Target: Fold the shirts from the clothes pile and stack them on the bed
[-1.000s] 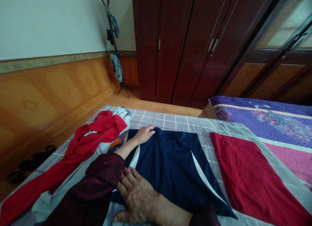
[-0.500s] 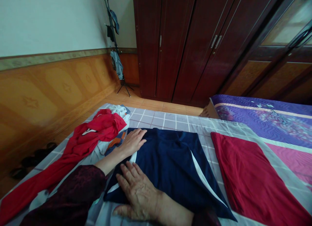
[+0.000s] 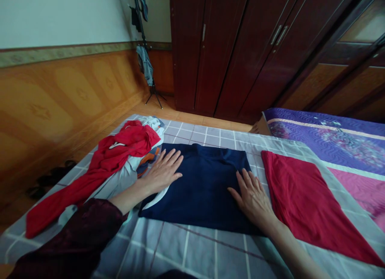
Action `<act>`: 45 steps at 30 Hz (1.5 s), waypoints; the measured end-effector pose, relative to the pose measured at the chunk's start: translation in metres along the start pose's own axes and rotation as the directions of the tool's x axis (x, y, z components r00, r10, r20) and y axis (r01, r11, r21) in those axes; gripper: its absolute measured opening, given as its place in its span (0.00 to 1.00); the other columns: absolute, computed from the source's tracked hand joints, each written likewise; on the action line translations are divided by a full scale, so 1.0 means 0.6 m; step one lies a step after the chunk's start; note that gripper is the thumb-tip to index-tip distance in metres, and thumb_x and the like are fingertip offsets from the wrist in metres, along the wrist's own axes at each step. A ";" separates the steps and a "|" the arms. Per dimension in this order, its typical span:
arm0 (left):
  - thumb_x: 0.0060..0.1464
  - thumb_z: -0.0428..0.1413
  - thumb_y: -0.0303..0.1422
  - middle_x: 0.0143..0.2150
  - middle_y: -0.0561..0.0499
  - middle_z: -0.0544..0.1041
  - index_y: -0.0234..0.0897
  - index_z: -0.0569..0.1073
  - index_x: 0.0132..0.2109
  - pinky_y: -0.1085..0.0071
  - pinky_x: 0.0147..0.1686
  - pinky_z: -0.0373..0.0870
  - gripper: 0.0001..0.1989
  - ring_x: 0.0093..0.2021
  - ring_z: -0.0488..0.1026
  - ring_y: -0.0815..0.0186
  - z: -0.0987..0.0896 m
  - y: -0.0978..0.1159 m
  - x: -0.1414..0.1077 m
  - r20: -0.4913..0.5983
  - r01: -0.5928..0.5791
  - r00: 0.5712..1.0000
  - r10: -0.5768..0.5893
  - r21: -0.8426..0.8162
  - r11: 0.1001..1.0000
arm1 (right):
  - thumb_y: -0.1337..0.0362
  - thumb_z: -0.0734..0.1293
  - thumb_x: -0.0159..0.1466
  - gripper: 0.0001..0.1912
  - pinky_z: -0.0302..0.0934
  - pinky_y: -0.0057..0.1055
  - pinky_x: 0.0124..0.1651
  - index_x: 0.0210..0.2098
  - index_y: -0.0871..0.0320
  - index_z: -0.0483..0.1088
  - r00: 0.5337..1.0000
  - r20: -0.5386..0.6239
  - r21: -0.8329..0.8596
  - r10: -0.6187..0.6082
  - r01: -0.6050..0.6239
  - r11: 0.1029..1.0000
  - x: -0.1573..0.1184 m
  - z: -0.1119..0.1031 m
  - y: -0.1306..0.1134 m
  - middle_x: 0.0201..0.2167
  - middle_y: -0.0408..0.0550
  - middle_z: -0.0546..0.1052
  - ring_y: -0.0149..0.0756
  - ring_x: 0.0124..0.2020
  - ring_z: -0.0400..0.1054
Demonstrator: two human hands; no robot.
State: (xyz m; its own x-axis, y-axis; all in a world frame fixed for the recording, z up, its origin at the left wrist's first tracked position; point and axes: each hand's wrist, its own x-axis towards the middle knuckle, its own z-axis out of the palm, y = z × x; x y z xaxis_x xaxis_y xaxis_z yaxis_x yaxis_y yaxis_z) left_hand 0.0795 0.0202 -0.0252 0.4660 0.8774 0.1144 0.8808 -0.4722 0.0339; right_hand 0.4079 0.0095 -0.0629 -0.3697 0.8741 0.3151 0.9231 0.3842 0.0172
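A navy blue garment [image 3: 207,186] with white side stripes lies spread flat on the checked grey bedsheet [image 3: 195,247]. My left hand [image 3: 164,170] rests palm down on its left edge, fingers stretched out. On the garment's right edge lies my right hand [image 3: 251,194], also flat with fingers spread; it covers most of the stripe on that side. Right of it, apart from the navy cloth, is a folded red garment [image 3: 309,198]. At the left a heap of clothes has a crumpled red garment [image 3: 120,154] on top.
Pale and orange-blue clothes [image 3: 148,160] stick out under the red heap. Beyond the bed stand a dark wooden wardrobe [image 3: 228,50] and a coat rack [image 3: 146,50]. A purple floral mattress [image 3: 325,138] is at the right. Dark shoes [image 3: 51,178] sit on the floor at left.
My right hand has moved from the garment's lower left across to its right edge. My left hand stays at the left edge. The view has tilted down slightly.
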 end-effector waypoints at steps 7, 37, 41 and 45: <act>0.58 0.50 0.49 0.70 0.46 0.46 0.43 0.46 0.68 0.51 0.65 0.40 0.37 0.69 0.38 0.55 0.013 0.085 -0.079 0.116 -0.199 0.970 0.216 -0.138 0.970 | 0.55 0.60 0.65 0.32 0.47 0.49 0.64 0.65 0.60 0.51 0.939 0.071 0.181 -0.336 0.319 0.930 -0.048 -0.029 -0.104 0.66 0.56 0.51 0.47 0.67 0.42; 0.63 0.45 0.44 0.69 0.43 0.49 0.36 0.52 0.66 0.50 0.64 0.43 0.30 0.69 0.42 0.56 0.045 0.061 0.063 0.034 -0.035 0.999 0.039 -0.129 0.991 | 0.50 0.57 0.66 0.32 0.48 0.50 0.63 0.63 0.63 0.56 0.943 0.106 0.135 -0.315 0.300 0.944 0.113 -0.013 -0.109 0.64 0.58 0.56 0.50 0.65 0.47; 0.61 0.44 0.47 0.70 0.44 0.46 0.39 0.48 0.68 0.50 0.64 0.41 0.32 0.69 0.40 0.57 0.061 0.049 0.053 0.021 0.002 1.000 0.001 -0.122 0.993 | 0.45 0.53 0.66 0.35 0.46 0.48 0.63 0.62 0.65 0.57 0.982 0.099 0.082 -0.160 0.152 0.985 0.112 0.036 -0.052 0.65 0.59 0.54 0.50 0.66 0.45; 0.60 0.42 0.52 0.70 0.42 0.45 0.36 0.48 0.68 0.48 0.64 0.42 0.36 0.69 0.39 0.51 0.063 0.025 0.050 0.011 0.091 0.996 -0.090 -0.100 0.991 | 0.44 0.53 0.66 0.37 0.44 0.50 0.63 0.64 0.65 0.54 0.998 0.049 0.010 0.046 -0.046 0.999 0.093 0.058 -0.011 0.64 0.59 0.56 0.52 0.65 0.46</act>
State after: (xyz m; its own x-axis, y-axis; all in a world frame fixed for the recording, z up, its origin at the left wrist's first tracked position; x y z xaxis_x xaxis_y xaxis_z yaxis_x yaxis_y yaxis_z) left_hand 0.1102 0.0426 -0.0586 0.3856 0.9172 0.1001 0.9067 -0.3968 0.1429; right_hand 0.3778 0.0661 -0.0783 -0.3319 0.9042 0.2687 0.9381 0.3463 -0.0065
